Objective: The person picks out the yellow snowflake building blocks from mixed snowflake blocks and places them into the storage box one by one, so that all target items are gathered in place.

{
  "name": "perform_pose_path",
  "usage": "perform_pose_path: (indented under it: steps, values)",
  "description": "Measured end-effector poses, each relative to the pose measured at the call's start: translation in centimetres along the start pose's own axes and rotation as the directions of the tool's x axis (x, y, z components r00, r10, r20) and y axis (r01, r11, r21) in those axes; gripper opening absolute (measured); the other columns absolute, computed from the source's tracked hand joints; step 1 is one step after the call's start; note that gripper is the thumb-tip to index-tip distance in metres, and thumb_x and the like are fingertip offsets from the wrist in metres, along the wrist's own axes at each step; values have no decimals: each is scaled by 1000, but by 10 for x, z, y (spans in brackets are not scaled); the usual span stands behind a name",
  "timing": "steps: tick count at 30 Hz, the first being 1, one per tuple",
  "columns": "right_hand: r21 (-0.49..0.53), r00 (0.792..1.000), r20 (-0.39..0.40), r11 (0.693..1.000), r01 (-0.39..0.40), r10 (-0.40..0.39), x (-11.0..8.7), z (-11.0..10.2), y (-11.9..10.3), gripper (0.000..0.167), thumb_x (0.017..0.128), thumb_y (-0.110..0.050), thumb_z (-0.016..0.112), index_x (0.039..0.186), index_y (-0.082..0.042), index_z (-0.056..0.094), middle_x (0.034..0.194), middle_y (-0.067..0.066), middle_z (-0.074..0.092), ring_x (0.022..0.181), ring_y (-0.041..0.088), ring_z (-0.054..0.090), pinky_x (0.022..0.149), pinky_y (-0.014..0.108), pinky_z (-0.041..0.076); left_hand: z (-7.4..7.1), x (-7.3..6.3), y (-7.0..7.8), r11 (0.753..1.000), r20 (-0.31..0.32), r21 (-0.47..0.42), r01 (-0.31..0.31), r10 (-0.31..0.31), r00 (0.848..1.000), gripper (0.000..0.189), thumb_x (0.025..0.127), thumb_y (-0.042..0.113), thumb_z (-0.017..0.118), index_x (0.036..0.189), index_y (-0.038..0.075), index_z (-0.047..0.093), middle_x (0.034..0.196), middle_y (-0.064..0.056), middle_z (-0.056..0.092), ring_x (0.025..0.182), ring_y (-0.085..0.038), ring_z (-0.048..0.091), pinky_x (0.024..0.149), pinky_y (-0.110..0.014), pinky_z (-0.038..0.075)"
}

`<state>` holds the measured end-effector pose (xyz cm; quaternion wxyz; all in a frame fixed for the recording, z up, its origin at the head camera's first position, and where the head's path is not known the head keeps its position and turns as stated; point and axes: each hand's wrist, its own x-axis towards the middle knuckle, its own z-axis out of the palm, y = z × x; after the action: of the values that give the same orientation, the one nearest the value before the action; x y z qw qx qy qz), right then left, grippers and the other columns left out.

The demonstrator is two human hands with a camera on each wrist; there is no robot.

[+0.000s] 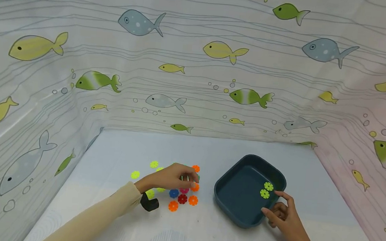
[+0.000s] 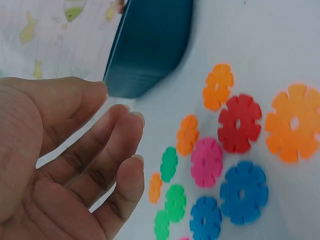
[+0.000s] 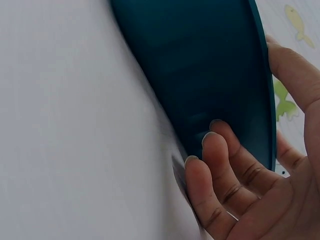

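My left hand [image 1: 178, 178] hovers over a spread of flower-shaped plastic discs, its fingers loosely bent with nothing between them in the left wrist view. Close by its fingertips are an orange disc [image 1: 195, 187] and a pink disc [image 2: 206, 162]. A red disc [image 2: 240, 123] and a blue disc [image 2: 244, 193] lie among them. My right hand [image 1: 285, 216] grips the near right side of a dark teal tray [image 1: 235, 190], thumb at the rim and several fingers against the outer wall [image 3: 200, 65]. Two yellow-green discs [image 1: 264, 194] sit inside the tray.
More yellow-green discs [image 1: 135, 175] lie left of my left hand. A black strap piece [image 1: 150, 203] is at my left wrist. Fish-printed sheeting [image 1: 182, 85] rises as walls behind and on both sides of the white table surface [image 1: 204, 231].
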<state>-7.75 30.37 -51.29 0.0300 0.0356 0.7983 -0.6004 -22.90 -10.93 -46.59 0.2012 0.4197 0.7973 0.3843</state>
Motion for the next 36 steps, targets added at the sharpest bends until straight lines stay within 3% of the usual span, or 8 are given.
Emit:
perform_pose_path:
  steps: [12,16,20,30,36]
  values:
    - [11,1000,-1,1000,23,-23,-1,2,1,76,98,-20,72,152,-19,18,99,20,60,73,30,61,66,38,56,-26,-37,-20,994,-101,-22,110,-112,989,21,101,24,69,118,12,72,101,-3,71,81,-26,67,71,-35,57]
    - [14,1000,4,1000,24,-24,-1,1,0,75,99,-20,72,151,-18,18,99,21,60,73,30,60,65,38,55,-33,-44,-29,992,-142,-24,126,-128,982,20,100,23,70,117,11,72,99,2,70,80,-29,69,71,-36,58]
    - [12,1000,7,1000,20,-20,-1,0,0,75,99,-20,72,151,-18,18,99,21,60,73,29,60,65,38,55,-39,-53,-38,988,-189,1,151,-148,971,19,99,21,71,116,12,72,100,6,70,80,-24,67,72,-33,56]
    - [13,1000,9,1000,13,-13,0,0,0,75,99,-21,72,152,-18,18,99,20,61,73,30,60,65,38,55,-55,-74,-67,967,-259,-42,251,-253,932,23,98,24,73,118,12,72,103,1,71,81,-24,66,68,-32,54]
    - [8,1000,2,1000,4,-4,0,0,0,76,98,-22,73,152,-18,18,98,20,61,72,30,60,65,38,55,-60,-81,-83,941,-305,-69,331,-336,891,21,96,22,76,116,17,73,105,1,69,82,-24,65,67,-34,55]
